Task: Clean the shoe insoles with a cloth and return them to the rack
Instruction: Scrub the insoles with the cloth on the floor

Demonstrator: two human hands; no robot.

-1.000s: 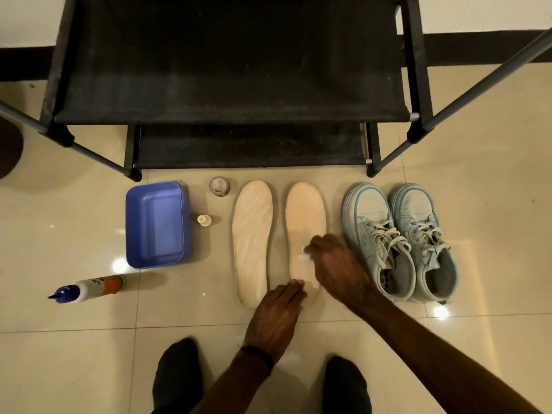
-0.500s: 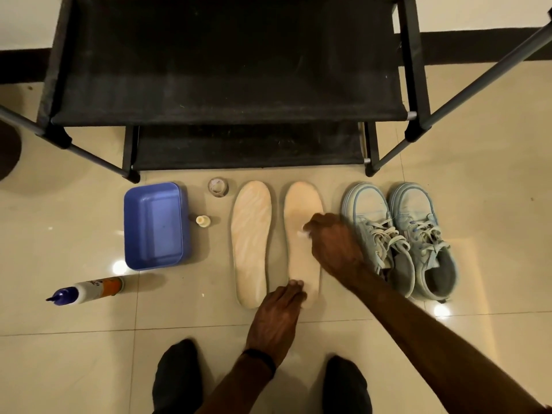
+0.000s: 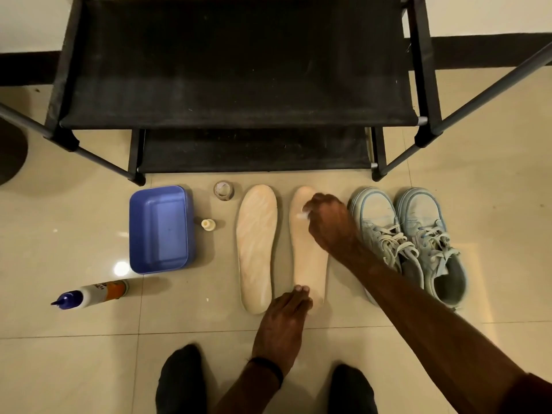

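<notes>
Two beige insoles lie side by side on the tiled floor in front of a black shoe rack (image 3: 233,115). The left insole (image 3: 257,243) is untouched. My left hand (image 3: 283,321) presses its straight fingertips on the heel end of the right insole (image 3: 307,258). My right hand (image 3: 331,222) is over that insole's toe end, fingers curled round a small white cloth (image 3: 301,216), most of it hidden in the hand.
A pair of light blue sneakers (image 3: 409,243) stands right of the insoles. A blue tub (image 3: 158,231), a small cap (image 3: 208,225) and a tape roll (image 3: 223,190) lie to the left. A spray bottle (image 3: 92,294) lies further left. My dark-socked feet are at the bottom.
My right hand has slid with the cloth along the right insole from its middle up to the toe end. My left hand has stayed on the heel end.
</notes>
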